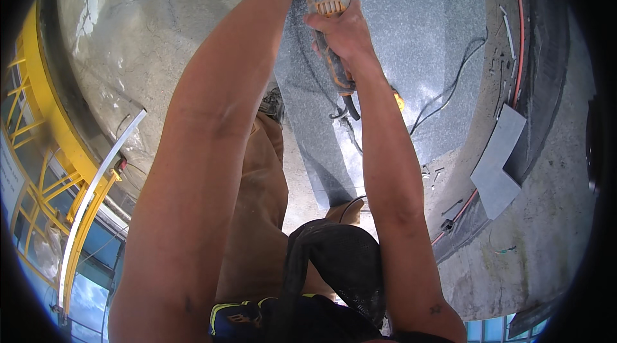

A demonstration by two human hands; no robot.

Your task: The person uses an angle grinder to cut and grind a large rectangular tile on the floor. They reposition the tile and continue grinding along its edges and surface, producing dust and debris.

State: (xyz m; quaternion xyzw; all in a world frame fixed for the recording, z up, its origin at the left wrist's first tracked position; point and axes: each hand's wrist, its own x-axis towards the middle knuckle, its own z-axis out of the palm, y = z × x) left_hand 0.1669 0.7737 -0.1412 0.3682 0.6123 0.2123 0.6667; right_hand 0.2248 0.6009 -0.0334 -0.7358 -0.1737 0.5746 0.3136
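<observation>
Over grey granite slab, both hands clasp a dusty orange-grey angle grinder.

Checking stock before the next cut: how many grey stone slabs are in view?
2. A large speckled slab lies under the power tool; a smaller plain piece lies to its right. More may be hidden.

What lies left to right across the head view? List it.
Yellow railing → metal strip → left forearm → power tool in the right hand → black cable → grey slab offcut.
</observation>
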